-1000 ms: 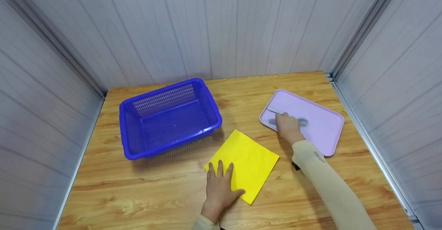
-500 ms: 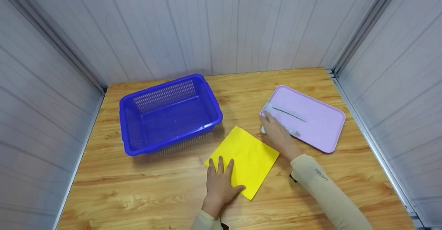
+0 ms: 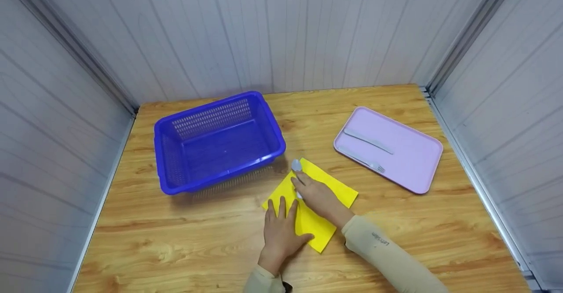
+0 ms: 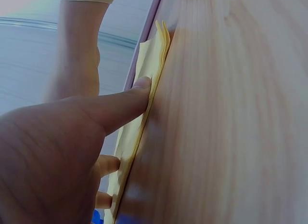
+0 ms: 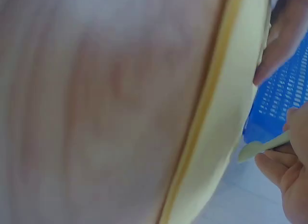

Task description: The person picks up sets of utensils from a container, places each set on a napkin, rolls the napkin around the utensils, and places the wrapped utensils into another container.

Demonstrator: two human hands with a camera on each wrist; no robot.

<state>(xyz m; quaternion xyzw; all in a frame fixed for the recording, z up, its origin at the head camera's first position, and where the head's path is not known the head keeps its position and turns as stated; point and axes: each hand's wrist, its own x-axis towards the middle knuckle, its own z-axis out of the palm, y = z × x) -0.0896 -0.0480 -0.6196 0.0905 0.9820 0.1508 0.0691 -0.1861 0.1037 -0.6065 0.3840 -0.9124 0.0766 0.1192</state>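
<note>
While left hand touches sheet edge | right hand grips spoon | tray apart

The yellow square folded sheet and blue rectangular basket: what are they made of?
The yellow square folded sheet: matte paper or cloth, I can't tell which; dull surface, thin layered edges. The blue rectangular basket: probably moulded plastic, slightly glossy; its rim catches light, its walls show regular holes.

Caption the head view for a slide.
Left hand touches a folded yellow square napkin; right hand holds a grey spoon over it.
</note>
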